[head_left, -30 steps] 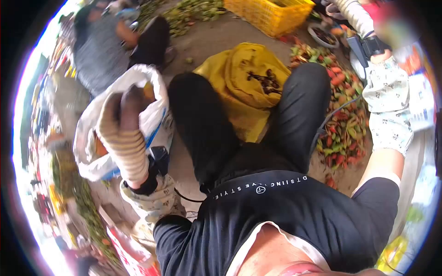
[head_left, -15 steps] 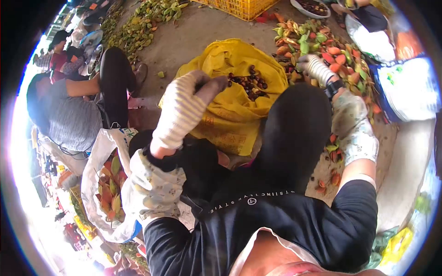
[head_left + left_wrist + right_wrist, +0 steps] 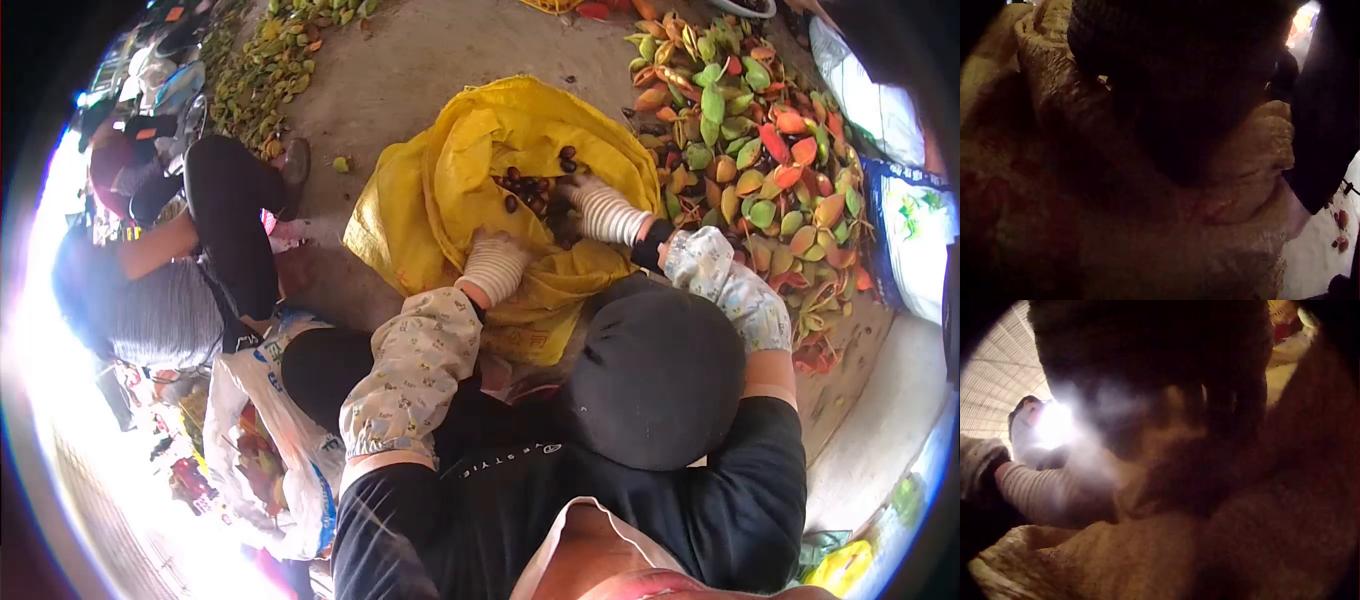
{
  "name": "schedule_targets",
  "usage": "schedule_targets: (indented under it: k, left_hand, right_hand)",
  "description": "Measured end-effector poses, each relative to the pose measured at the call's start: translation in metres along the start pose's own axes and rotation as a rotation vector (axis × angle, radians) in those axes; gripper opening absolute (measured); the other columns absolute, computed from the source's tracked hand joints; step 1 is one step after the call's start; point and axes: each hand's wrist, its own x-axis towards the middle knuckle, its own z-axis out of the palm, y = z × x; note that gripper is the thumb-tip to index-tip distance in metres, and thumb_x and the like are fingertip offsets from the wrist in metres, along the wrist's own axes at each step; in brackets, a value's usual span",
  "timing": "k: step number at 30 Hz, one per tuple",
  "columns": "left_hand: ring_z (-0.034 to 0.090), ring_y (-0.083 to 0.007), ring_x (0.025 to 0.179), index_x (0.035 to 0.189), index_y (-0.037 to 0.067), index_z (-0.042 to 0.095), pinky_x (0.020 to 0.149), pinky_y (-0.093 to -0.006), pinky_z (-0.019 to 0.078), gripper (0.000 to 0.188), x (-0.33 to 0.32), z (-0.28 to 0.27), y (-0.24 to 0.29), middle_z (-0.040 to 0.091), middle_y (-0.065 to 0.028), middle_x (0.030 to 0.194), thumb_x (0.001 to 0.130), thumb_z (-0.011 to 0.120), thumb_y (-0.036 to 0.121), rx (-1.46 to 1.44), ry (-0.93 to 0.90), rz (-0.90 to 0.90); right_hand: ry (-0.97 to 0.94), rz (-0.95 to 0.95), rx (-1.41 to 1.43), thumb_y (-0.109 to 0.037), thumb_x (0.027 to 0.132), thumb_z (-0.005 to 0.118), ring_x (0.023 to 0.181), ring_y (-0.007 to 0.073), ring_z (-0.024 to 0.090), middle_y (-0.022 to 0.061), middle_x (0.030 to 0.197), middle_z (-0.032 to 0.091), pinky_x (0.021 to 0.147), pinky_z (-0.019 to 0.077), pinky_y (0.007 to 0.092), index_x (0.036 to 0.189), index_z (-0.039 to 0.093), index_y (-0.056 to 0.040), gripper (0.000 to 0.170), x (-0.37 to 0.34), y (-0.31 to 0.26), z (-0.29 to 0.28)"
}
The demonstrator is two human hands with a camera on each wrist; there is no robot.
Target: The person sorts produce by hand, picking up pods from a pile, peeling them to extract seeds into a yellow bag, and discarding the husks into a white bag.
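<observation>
Between the person's knees lies a yellow woven sack [image 3: 400,220], its mouth open and folded down, with shiny dark brown seeds [image 3: 530,188] inside. My right hand [image 3: 607,210], in a striped glove, reaches into the mouth from the right, its fingertips among the seeds. The left hand [image 3: 497,265], gloved the same way, is at the sack's near inner fold, its fingers mostly hidden by cloth and shade. Both wrist views are very dark, showing the sack's fabric [image 3: 1241,169] close under the left hand and the left striped glove [image 3: 1035,487] across from the right hand.
Red, orange and green pods [image 3: 760,180] are heaped on the ground to the right. More green husks [image 3: 265,80] lie at the upper left. A white plastic bag [image 3: 225,430] with husks stands by the left leg. Another person [image 3: 170,300] sits at the left.
The left hand has come from the white bag over to the yellow sack and down into its mouth. The right hand has moved from the far right, past the pods, into the sack.
</observation>
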Motion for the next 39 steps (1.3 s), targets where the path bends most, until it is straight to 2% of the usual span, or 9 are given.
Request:
schedule_targets:
  k: [6, 13, 19, 25, 29, 31, 35, 37, 39]
  left_hand:
    - [0.062, -0.0331, 0.101, 0.112, 0.012, 0.065, 0.087, -0.0445, 0.0474, 0.034, -0.004, -0.043, -0.007, 0.067, -0.0155, 0.102, 0.080, 0.060, 0.023, -0.197, -0.427, 0.069]
    - [0.063, -0.0353, 0.094, 0.108, 0.009, 0.067, 0.082, -0.0437, 0.0493, 0.038, -0.024, -0.084, -0.010, 0.067, -0.0188, 0.097, 0.080, 0.065, 0.034, -0.185, -0.275, -0.009]
    - [0.062, -0.0355, 0.095, 0.108, 0.009, 0.066, 0.085, -0.0432, 0.0483, 0.037, -0.015, -0.080, 0.001, 0.066, -0.0182, 0.100, 0.080, 0.066, 0.033, -0.312, -0.053, -0.021]
    - [0.060, -0.0366, 0.095, 0.105, 0.007, 0.066, 0.084, -0.0430, 0.0477, 0.036, -0.002, -0.088, 0.018, 0.064, -0.0187, 0.096, 0.079, 0.067, 0.032, -0.381, 0.256, 0.051]
    - [0.061, -0.0368, 0.093, 0.101, 0.005, 0.067, 0.083, -0.0427, 0.0481, 0.032, 0.017, -0.076, 0.027, 0.065, -0.0198, 0.096, 0.081, 0.066, 0.030, -0.551, 0.296, 0.087]
    - [0.063, -0.0368, 0.089, 0.098, 0.003, 0.067, 0.080, -0.0402, 0.0499, 0.027, 0.020, -0.074, 0.025, 0.066, -0.0204, 0.094, 0.080, 0.068, 0.022, -0.648, 0.348, 0.072]
    - [0.066, -0.0256, 0.081, 0.098, -0.002, 0.066, 0.075, -0.0323, 0.0509, 0.021, 0.030, -0.060, 0.016, 0.068, -0.0166, 0.088, 0.081, 0.068, 0.011, -0.918, 0.504, 0.042]
    - [0.064, -0.0183, 0.080, 0.099, -0.004, 0.066, 0.075, -0.0290, 0.0502, 0.021, 0.033, -0.060, 0.012, 0.069, -0.0137, 0.086, 0.084, 0.067, 0.011, -1.184, 0.457, 0.006]
    - [0.060, -0.0113, 0.081, 0.104, -0.005, 0.065, 0.075, -0.0253, 0.0486, 0.024, 0.030, -0.076, 0.016, 0.068, -0.0075, 0.089, 0.087, 0.066, 0.012, -1.390, 0.409, -0.032]
  right_hand:
    - [0.137, 0.129, -0.054, -0.035, 0.075, 0.071, 0.118, 0.0453, 0.045, 0.0230, 0.138, 0.041, 0.098, 0.0419, 0.0481, 0.135, 0.047, -0.0140, 0.068, 0.008, 0.006, -0.001]
    - [-0.233, -0.106, -0.079, -0.030, 0.079, 0.065, 0.130, 0.0400, 0.035, 0.0179, 0.141, 0.039, 0.099, 0.0370, 0.0570, 0.133, 0.050, -0.0128, 0.058, 0.003, -0.041, 0.016]
    - [0.029, -0.259, 0.142, -0.025, 0.080, 0.066, 0.119, 0.0347, 0.049, 0.0174, 0.133, 0.044, 0.096, 0.0438, 0.0457, 0.132, 0.050, -0.0131, 0.055, -0.026, -0.012, -0.017]
    - [0.798, 0.629, -0.321, -0.027, 0.079, 0.070, 0.107, 0.0391, 0.053, 0.0211, 0.114, 0.053, 0.089, 0.0466, 0.0460, 0.121, 0.049, -0.0056, 0.052, -0.049, 0.073, -0.126]
    - [0.713, 0.854, -0.398, -0.035, 0.080, 0.069, 0.101, 0.0429, 0.059, 0.0256, 0.112, 0.059, 0.081, 0.0507, 0.0493, 0.118, 0.051, 0.0016, 0.056, -0.039, 0.157, -0.134]
    - [0.639, 0.884, -0.190, -0.034, 0.082, 0.066, 0.094, 0.0409, 0.064, 0.0274, 0.097, 0.065, 0.083, 0.0506, 0.0483, 0.108, 0.058, 0.0047, 0.047, -0.036, 0.171, -0.138]
    - [1.062, 0.567, 0.192, -0.032, 0.082, 0.068, 0.091, 0.0420, 0.064, 0.0258, 0.093, 0.066, 0.081, 0.0501, 0.0429, 0.106, 0.060, 0.0070, 0.047, -0.057, 0.171, -0.135]
    - [1.156, 0.540, 0.913, -0.031, 0.087, 0.066, 0.072, 0.0174, 0.063, 0.0159, 0.100, 0.067, 0.062, 0.0523, 0.0301, 0.113, 0.059, 0.0022, 0.043, -0.069, 0.129, -0.142]
    - [1.001, 0.237, 1.422, -0.031, 0.091, 0.062, 0.063, 0.0115, 0.060, 0.0133, 0.098, 0.067, 0.055, 0.0506, 0.0239, 0.116, 0.058, -0.0008, 0.040, -0.080, 0.104, -0.141]
